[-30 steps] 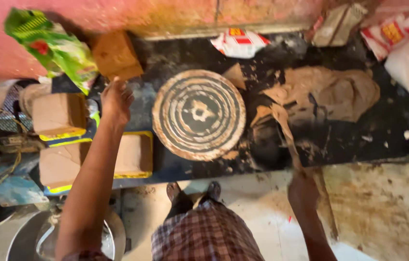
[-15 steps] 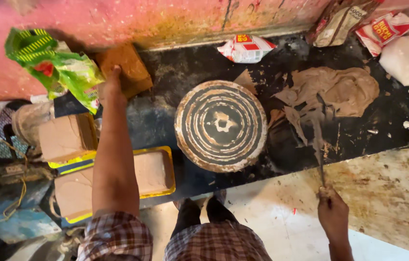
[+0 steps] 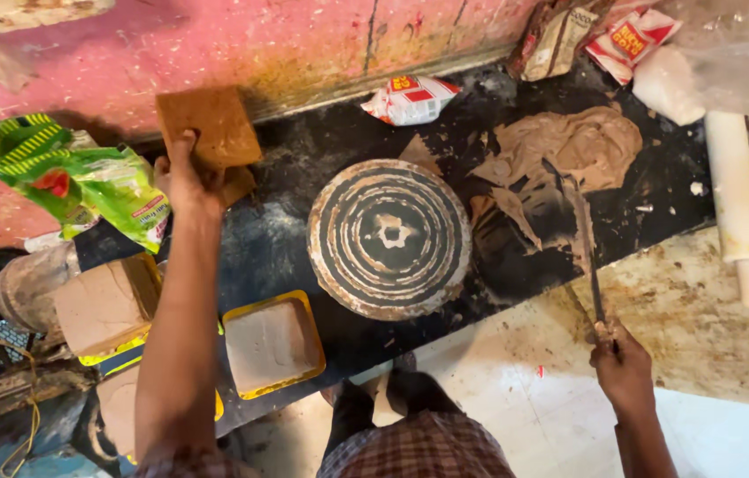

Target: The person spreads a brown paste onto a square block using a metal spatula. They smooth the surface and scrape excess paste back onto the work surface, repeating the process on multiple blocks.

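- Flat square brown board (image 3: 208, 126), matte and clay-dusted: now lifted clear of the black slab (image 3: 303, 248) and tilted against the pink wall; half a second ago it lay flat there.
- Left hand (image 3: 184, 181): fingers closed on the board's lower edge, thumb up its side; reach finished, pick-up under way.
- Right hand (image 3: 624, 365): fist closed round the handle of a long thin clay-smeared blade (image 3: 588, 257), tip near the smeared brown clay mass (image 3: 569, 150); little changed.
- Round ridged turntable (image 3: 389, 237), slip-streaked, between the hands.
- Yellow-rimmed tray holding a pale clay block (image 3: 272, 343), apparently damp.
- White cylindrical roller (image 3: 735, 199), far right.
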